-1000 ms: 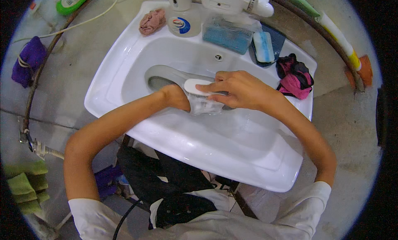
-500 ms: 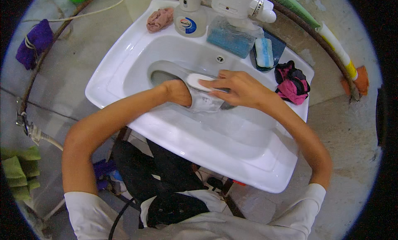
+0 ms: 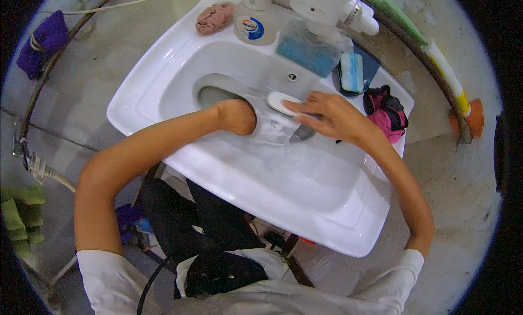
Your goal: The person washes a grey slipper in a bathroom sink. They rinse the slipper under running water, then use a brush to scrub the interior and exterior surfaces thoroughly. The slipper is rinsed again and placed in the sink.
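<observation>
In the white washbasin lies a wet-looking white and grey shoe (image 3: 271,125), its wide opening toward the left. My left hand (image 3: 237,116) reaches into that opening, so its fingers are hidden inside. Between the fingertips and thumb of my right hand (image 3: 327,116) is a white oval scrubbing brush (image 3: 283,103), held against the upper side of the shoe. Its bristles are out of sight beneath the white back.
Along the washbasin (image 3: 348,228) rim sit a pinkish cloth (image 3: 214,18), a pump bottle (image 3: 253,26), a blue sponge-like block (image 3: 309,47), a blue-and-white soap bar (image 3: 351,72) and a pink-and-black cloth (image 3: 385,114). A white tap (image 3: 318,4) stands behind. A dark hose (image 3: 46,81) curves at left.
My right hand has slid the brush a little to the right along the shoe. The left hand stays inside the shoe. The whole view has shifted slightly.
</observation>
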